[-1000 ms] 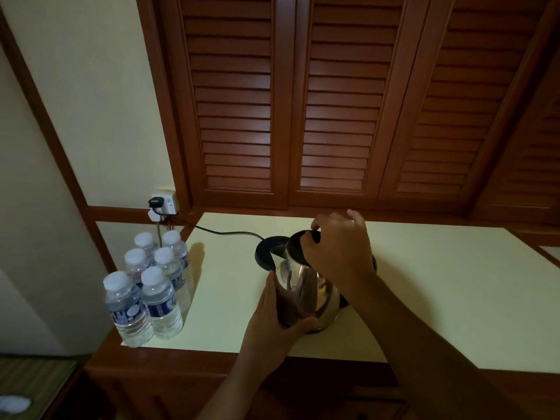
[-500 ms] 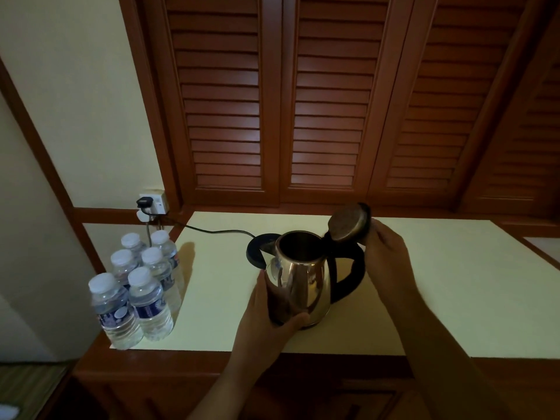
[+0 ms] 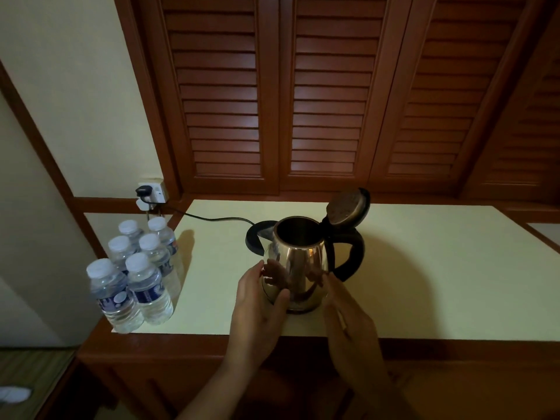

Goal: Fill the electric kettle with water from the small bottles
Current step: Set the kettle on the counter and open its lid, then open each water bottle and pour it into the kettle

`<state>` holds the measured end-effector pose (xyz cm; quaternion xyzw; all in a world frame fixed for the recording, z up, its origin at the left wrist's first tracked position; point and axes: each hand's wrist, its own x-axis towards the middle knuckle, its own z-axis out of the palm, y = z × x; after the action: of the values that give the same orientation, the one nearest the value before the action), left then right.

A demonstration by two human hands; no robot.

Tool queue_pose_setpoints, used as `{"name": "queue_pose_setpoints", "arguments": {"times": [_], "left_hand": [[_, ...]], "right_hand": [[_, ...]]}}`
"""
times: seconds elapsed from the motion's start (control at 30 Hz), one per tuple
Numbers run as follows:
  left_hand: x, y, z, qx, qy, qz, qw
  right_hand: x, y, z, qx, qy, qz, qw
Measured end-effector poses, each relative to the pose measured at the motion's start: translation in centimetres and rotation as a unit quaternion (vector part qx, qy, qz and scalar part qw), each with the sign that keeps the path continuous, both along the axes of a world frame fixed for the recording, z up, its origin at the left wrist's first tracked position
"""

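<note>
At the lower left of the frame, six small bottles (image 3: 133, 277) with white caps and blue labels are grouped upright in two rows on the left end of the pale tabletop (image 3: 439, 268). All six caps are on. Above them, at the middle left, a black plug is seen in a wall socket (image 3: 151, 192). From it a black cord (image 3: 212, 219) is led rightward across the tabletop to the round black kettle base (image 3: 257, 241), which is partly hidden behind the kettle.

Just right of the base, at the centre of the frame, the electric kettle (image 3: 300, 259) is stood upright on the tabletop near its front edge, well apart from the bottles. Its lid (image 3: 348, 207) is tipped up and back, so the dark interior is exposed; no water can be made out inside. Its black handle (image 3: 351, 256) is turned toward the right.

The kettle's lower left side is gripped by the left hand (image 3: 257, 301), with the thumb laid across the front and the fingers curved round the metal. The right hand (image 3: 345, 313) is held at the kettle's lower right side with its fingers extended and together; the fingertips appear to be laid against the body, and nothing is pinched.

The upper part of the frame is filled by brown louvred shutters (image 3: 327, 86).
</note>
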<state>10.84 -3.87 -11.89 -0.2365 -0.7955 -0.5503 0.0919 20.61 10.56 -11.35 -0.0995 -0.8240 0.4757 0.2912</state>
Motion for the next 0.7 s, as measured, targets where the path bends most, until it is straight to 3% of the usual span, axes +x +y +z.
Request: {"name": "queue_pose_setpoints", "arguments": {"times": [0.43,0.7], "left_hand": [[-0.7,-0.1,-0.6,-0.029,0.024,-0.02,0.999],[0.1,-1.7,0.0,0.033,-0.068,0.011,0.997]], "right_hand": [[-1.3,0.3,-0.7,0.008,-0.028,0.004,1.0],[0.7,-1.9,-1.2,-0.008,0.044,-0.035,0.998]]}}
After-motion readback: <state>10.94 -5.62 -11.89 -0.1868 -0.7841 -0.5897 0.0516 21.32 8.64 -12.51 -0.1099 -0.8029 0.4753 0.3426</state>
